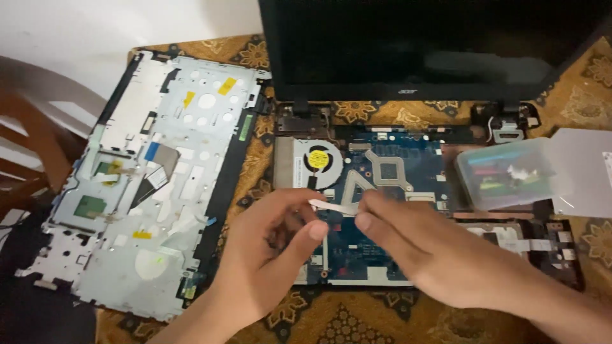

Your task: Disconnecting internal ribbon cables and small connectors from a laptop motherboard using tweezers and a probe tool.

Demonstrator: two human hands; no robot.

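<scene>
Stretching between the two hands is a thin white ribbon strip (333, 206), held level over the blue motherboard (382, 210) of an opened laptop base (561, 255). The left hand (264, 255) pinches the strip's left end between thumb and forefinger, the other fingers curled loosely under. The right hand (414, 245) grasps the strip's right end with its fingertips, the forearm running off toward the desk's near right corner. Whether the strip is joined to the board beneath cannot be told, as the hands cover that part.

Just behind the strip, on the board's left side, sits a round cooling fan (317, 159) with a yellow hub label, and a grey heat pipe (386, 175) bends away from it across the middle of the board. The black screen (433, 44) stands open along the far edge of the desk, attached at its hinges.

Near the desk's right edge, a clear plastic box (503, 172) with small coloured bits inside rests over the base's right part, touching a flat silver drive (586, 172) beside it.

Toward the left edge lies the removed upper cover (159, 178), turned underside up, its silver metal plate showing holes, yellow tape pieces and a loose flat cable. A patterned brown and gold cloth (331, 318) covers the desk under everything. Wooden chair parts (32, 140) show beyond the left edge.
</scene>
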